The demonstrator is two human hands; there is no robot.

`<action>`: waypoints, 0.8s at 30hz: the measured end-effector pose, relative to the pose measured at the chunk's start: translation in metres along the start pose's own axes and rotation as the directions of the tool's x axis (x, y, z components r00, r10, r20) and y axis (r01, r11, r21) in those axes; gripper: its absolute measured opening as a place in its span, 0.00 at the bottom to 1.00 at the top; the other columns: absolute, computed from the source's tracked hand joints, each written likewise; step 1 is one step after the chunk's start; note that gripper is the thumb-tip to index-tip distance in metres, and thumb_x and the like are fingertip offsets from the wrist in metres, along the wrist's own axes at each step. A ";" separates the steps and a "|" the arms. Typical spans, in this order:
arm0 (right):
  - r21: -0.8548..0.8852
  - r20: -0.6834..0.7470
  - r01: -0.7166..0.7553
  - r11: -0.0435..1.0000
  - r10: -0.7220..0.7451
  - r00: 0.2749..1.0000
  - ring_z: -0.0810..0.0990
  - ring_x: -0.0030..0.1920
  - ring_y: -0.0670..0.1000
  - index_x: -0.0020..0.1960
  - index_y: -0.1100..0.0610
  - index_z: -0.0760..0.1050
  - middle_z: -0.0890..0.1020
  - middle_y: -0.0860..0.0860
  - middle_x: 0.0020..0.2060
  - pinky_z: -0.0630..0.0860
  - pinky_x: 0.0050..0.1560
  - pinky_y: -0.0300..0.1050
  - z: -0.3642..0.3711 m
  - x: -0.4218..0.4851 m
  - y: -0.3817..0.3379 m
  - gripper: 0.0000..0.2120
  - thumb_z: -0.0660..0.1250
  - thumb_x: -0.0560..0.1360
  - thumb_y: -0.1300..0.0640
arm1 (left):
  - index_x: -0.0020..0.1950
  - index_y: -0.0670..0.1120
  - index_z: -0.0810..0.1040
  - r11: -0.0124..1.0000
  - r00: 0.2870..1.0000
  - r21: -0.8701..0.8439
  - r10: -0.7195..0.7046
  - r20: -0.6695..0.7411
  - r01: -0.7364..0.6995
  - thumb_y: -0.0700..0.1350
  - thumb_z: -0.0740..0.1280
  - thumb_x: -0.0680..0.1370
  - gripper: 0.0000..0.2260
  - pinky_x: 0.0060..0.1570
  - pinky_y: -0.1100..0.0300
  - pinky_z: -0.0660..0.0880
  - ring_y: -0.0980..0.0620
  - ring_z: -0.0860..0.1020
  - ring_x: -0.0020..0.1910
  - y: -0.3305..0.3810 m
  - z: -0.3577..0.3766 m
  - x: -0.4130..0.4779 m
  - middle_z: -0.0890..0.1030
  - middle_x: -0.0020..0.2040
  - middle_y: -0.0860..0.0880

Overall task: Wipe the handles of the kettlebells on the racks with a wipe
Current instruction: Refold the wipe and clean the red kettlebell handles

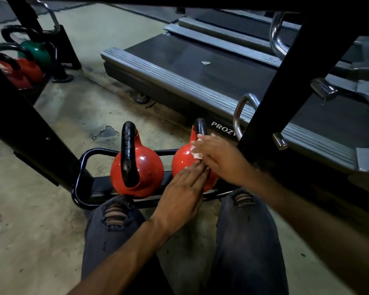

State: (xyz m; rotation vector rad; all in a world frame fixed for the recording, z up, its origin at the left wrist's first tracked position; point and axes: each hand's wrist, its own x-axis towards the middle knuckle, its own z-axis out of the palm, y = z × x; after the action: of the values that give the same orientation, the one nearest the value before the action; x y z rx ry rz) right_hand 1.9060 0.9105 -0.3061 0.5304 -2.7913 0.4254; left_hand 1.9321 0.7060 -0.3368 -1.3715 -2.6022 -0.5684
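On the low black tubular steel rack (82, 165) sit 2 glossy red kettlebells with black looped handles. The right hand (216, 155) presses a crumpled white wipe (195, 151) against the black handle (200, 126) of the right red kettlebell (182, 160); its fingers are curled on the wipe. The left hand (182, 193), fingers together and flat, steadies that bell's near side. The handle's loop runs away from the person, so the wiping stroke likely travels up and over it. The left red kettlebell (146, 169) stands just beside, nearer the left hand.
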 end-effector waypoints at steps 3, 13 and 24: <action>0.472 -0.289 -0.335 0.816 0.502 0.815 0.76 0.67 0.38 0.70 0.56 0.77 0.80 0.48 0.66 0.69 0.68 0.35 0.035 -0.040 -0.042 0.17 0.59 0.84 0.61 | 0.80 0.44 0.62 0.997 1.000 -0.069 -0.018 -0.023 0.016 0.44 0.63 0.80 0.28 0.77 0.52 0.60 0.50 0.60 0.79 -0.001 -0.001 0.004 0.62 0.80 0.46; 0.726 0.683 -0.350 -0.592 0.557 0.473 0.86 0.35 0.55 0.54 0.67 0.80 0.86 0.61 0.41 0.83 0.32 0.46 0.023 0.054 0.010 0.21 0.49 0.83 0.60 | 0.77 0.45 0.68 0.996 0.999 -0.090 -0.018 -0.038 0.015 0.44 0.64 0.81 0.23 0.73 0.55 0.66 0.51 0.68 0.73 -0.006 -0.017 0.016 0.69 0.76 0.48; 0.869 -0.067 -0.423 0.258 0.907 0.415 0.82 0.46 0.52 0.49 0.57 0.84 0.86 0.53 0.44 0.77 0.51 0.46 0.047 0.062 -0.005 0.09 0.64 0.79 0.62 | 0.78 0.45 0.66 0.994 1.000 -0.109 -0.023 -0.004 0.022 0.42 0.64 0.78 0.27 0.75 0.56 0.63 0.52 0.64 0.77 -0.013 -0.014 0.023 0.65 0.78 0.49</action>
State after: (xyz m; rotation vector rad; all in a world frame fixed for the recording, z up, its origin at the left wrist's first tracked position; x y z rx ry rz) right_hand 1.8429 0.8709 -0.3294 -0.7918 -1.8893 1.6826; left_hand 1.9077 0.7118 -0.3208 -1.3709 -2.6215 -0.7256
